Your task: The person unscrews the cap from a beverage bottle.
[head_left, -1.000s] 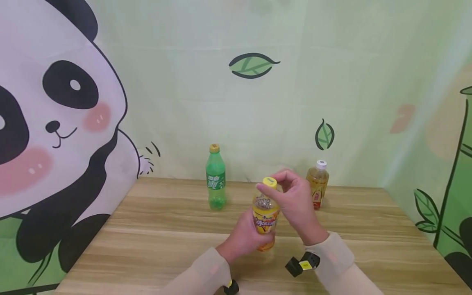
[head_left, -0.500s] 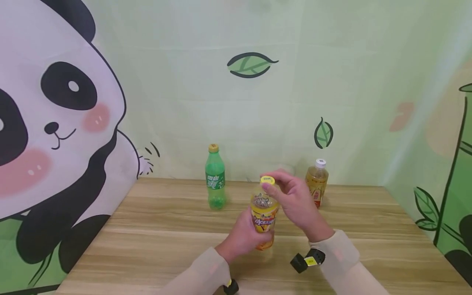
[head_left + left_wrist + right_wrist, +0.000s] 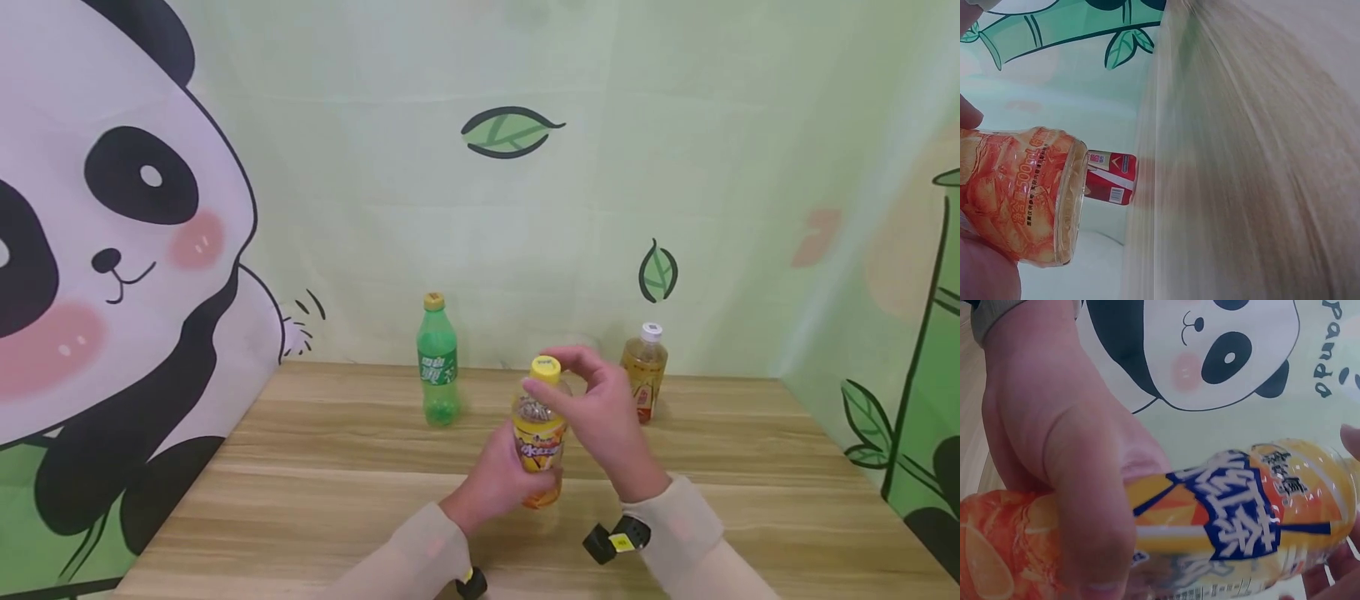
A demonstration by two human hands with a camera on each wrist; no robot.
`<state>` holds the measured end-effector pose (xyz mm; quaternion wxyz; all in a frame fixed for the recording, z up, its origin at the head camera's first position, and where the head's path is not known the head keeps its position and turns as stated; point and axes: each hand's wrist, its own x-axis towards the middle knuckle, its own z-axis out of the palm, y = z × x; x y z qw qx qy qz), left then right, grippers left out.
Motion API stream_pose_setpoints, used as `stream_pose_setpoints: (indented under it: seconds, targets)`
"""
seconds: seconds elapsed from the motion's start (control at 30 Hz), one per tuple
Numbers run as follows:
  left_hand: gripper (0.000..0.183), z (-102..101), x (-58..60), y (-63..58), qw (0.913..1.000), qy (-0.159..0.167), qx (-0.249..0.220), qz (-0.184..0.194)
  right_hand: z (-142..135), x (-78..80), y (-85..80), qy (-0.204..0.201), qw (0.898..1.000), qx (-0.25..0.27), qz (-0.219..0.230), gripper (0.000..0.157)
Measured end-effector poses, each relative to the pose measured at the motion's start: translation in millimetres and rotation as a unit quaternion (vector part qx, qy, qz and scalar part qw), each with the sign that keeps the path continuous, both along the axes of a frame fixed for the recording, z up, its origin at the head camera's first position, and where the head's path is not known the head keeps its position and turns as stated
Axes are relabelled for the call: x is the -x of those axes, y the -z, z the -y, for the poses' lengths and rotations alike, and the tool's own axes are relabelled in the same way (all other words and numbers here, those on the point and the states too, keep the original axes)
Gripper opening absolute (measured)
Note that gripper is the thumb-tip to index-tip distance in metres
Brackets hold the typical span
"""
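A tea bottle with a yellow-orange label (image 3: pixel 540 446) stands nearly upright in my left hand (image 3: pixel 498 479), which grips its lower body. In the left wrist view the bottle's base (image 3: pixel 1069 200) hangs clear of the tabletop. My right hand (image 3: pixel 603 408) is at the top, thumb and index finger around the yellow cap (image 3: pixel 546 369). The right wrist view has the left hand (image 3: pixel 1085 456) wrapped around the bottle (image 3: pixel 1241 512), with right-hand fingertips (image 3: pixel 1350 440) at the edge. The cap's far side is hidden.
A green soda bottle (image 3: pixel 438 362) with a gold cap stands at the back of the wooden table (image 3: pixel 322 483). Behind my right hand is a white-capped bottle of brownish drink (image 3: pixel 645 367). A panda-print cloth (image 3: pixel 375 183) hangs behind the table.
My right hand turned slightly at the cap, its wrist shifting right and then back left. The bottle tilted a little and returned. My left hand keeps its grip.
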<state>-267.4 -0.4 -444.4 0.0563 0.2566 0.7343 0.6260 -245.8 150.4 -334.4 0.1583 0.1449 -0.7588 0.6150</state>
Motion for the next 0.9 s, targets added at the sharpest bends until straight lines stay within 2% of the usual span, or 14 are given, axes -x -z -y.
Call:
stream_pose_setpoints:
  seconds: [0.17,0.33,0.43,0.67,0.9]
  targets:
    - [0.059,-0.6,0.7,0.7,1.0,-0.001,0.002,-0.005,4.3,-1.9,0.4,0.052,0.998,0.026,-0.005,0.04]
    - [0.057,-1.7,0.0,0.7,0.9998,-0.003,0.001,-0.022,8.4,-2.7,-0.1,0.078,0.997,0.021,-0.012,0.045]
    - [0.057,-2.2,-0.5,-0.1,0.9997,-0.001,0.003,-0.024,9.4,-2.2,-0.6,0.085,0.996,0.017,-0.011,0.046]
    - [0.061,-2.2,-0.6,-1.3,1.0,0.005,0.008,-0.001,9.9,-2.1,-1.5,0.092,0.996,0.016,-0.014,0.044]
    - [0.061,-1.2,-1.3,-2.4,0.9999,0.008,0.009,0.003,10.3,-3.0,-3.0,0.089,0.995,0.04,-0.005,0.038]
